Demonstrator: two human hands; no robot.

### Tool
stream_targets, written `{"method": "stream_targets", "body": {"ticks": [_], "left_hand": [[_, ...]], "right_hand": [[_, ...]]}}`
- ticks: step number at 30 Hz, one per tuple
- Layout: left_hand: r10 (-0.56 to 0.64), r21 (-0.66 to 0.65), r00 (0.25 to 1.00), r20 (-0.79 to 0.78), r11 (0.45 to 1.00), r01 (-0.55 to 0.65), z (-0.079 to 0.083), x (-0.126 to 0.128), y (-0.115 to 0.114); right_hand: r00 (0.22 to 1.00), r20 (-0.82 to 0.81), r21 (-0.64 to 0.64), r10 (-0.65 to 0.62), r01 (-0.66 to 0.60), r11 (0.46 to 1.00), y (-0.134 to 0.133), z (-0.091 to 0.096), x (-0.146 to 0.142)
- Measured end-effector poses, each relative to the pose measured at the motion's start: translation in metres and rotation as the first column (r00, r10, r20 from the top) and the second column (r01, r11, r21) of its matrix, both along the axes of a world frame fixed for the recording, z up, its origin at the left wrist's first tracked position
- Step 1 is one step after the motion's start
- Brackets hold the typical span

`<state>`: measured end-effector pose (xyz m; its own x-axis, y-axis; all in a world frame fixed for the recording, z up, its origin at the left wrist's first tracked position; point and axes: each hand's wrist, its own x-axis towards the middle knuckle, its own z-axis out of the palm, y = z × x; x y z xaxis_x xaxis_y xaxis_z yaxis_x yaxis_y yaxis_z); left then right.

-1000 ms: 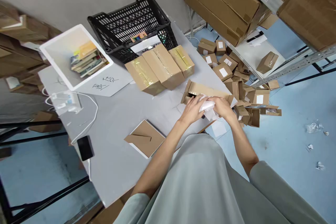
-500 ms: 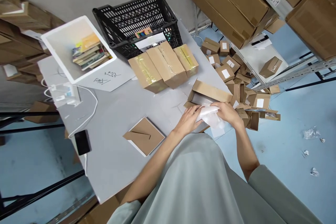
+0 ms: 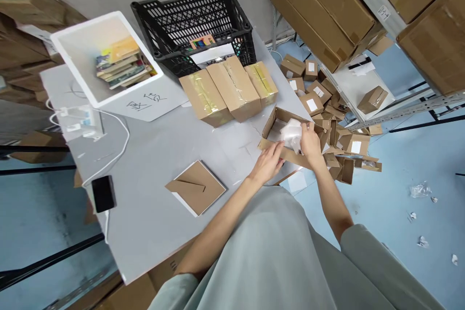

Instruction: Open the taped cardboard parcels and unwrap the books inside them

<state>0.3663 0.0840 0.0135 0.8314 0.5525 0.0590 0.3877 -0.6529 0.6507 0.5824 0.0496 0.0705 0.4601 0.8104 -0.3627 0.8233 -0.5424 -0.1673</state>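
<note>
An open cardboard box point(image 3: 267, 144) stands near the right edge of the table, with a bundle of translucent white wrapping point(image 3: 290, 131) inside it. My right hand point(image 3: 310, 143) reaches over the box's right side, its fingers closed on the edge of that wrapping. Along the near side of the box, my left hand point(image 3: 268, 163) grips the cardboard rim, thumb and fingers curled at it. Whatever may be inside the wrapping is hidden. Left of my forearm lies a brown cardboard picture-frame back point(image 3: 199, 188) with a fold-out stand.
Three taped boxes point(image 3: 234, 88) stand behind the open one, before a black plastic crate point(image 3: 192, 19). A white bin point(image 3: 105, 104) holds books. A phone point(image 3: 103, 193) and a power strip point(image 3: 82, 123) lie at left. Several small boxes point(image 3: 314, 101) are heaped on the floor.
The white wrapping has moved from the near side of the box down into it. My right hand has followed over the rim, and the near flap now shows. The view has shifted slightly.
</note>
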Motion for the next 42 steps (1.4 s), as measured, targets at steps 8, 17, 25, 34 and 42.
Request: {"method": "stream_targets", "body": {"ticks": [8, 17, 25, 34, 42], "left_hand": [[0.109, 0.014, 0.985, 0.137, 0.994, -0.112, 0.036, -0.037, -0.011], [0.702, -0.219, 0.706, -0.089, 0.678, -0.702, -0.029, -0.232, -0.033], [0.848, -0.367, 0.186, -0.497, -0.011, -0.930, -0.112, -0.372, -0.079], [0.831, -0.556, 0.273, -0.485, -0.052, -0.829, -0.149, -0.386, -0.082], [0.835, -0.593, 0.250, -0.491, -0.110, -0.798, -0.148, -0.385, -0.074]], "right_hand": [[0.992, -0.098, 0.176, 0.083, -0.065, 0.982, -0.038, 0.006, -0.013], [0.705, -0.592, 0.401, 0.390, -0.162, 0.902, -0.023, -0.022, -0.140], [0.655, -0.743, -0.150, 0.136, -0.362, 0.920, 0.018, -0.127, -0.282], [0.788, -0.609, -0.264, 0.084, -0.301, 0.916, 0.019, -0.164, -0.348], [0.743, -0.669, -0.191, 0.011, -0.186, 0.964, 0.013, -0.161, -0.354]]}}
